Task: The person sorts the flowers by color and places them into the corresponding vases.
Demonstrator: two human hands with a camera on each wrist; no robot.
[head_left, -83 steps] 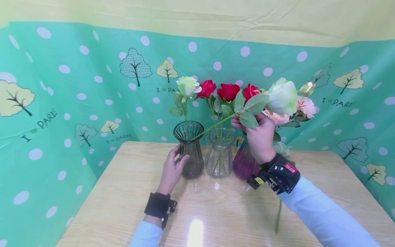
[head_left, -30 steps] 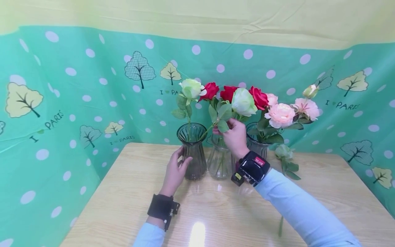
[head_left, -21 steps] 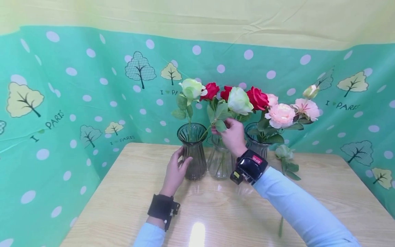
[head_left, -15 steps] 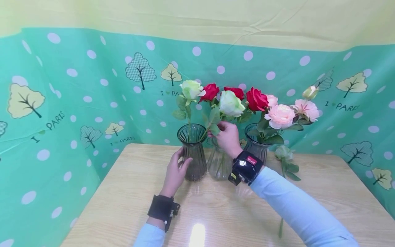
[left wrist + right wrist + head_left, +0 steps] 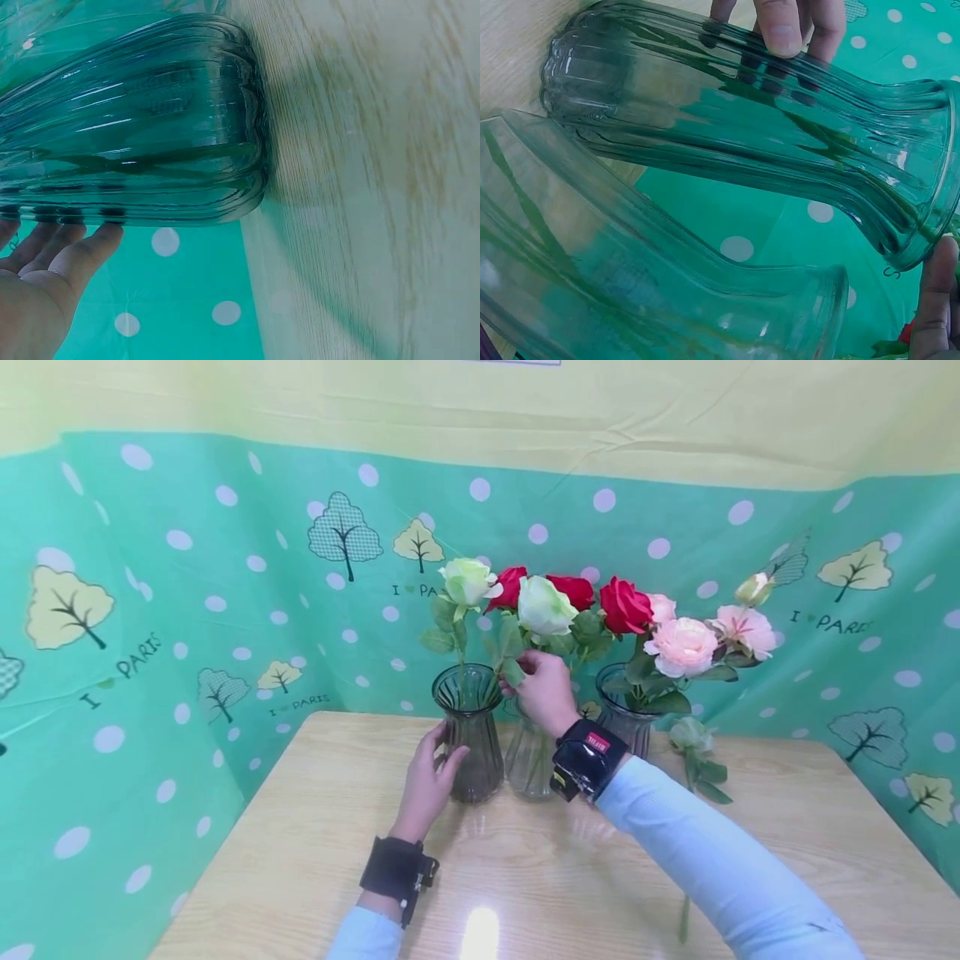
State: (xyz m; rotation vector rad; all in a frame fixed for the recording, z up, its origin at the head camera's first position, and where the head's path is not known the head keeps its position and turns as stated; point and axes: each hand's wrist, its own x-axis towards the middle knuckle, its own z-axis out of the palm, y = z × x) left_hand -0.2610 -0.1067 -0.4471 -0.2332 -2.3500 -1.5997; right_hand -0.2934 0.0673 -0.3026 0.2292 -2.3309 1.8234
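My left hand [image 5: 429, 777] holds the side of a grey ribbed glass vase [image 5: 476, 764]; the right wrist view shows its thumb [image 5: 781, 34] on the near side and other fingers through the glass. A pale green-white rose [image 5: 467, 581] stands in that vase. Between the fingertips of my right hand [image 5: 546, 693], just at the vase's rim, is the leafy stem of a second green-white rose [image 5: 546, 606]. Its bloom leans right, over the middle vase, and stems show inside the grey vase [image 5: 742, 97]. Part of the pinched stem is hidden behind leaves and fingers.
Right beside the grey vase stands a clear glass vase [image 5: 527, 768] with red roses [image 5: 626, 604] above it. Farther right, another ribbed vase [image 5: 628, 727] bears pink flowers [image 5: 682, 646]. A loose pale rose [image 5: 692, 735] lies on the wooden table [image 5: 300, 860], its stem crossed by my right sleeve.
My right hand has come left from over the right-hand vase, bringing the second rose's bloom leftward and more upright near the grey vase. The left hand stays on that vase.
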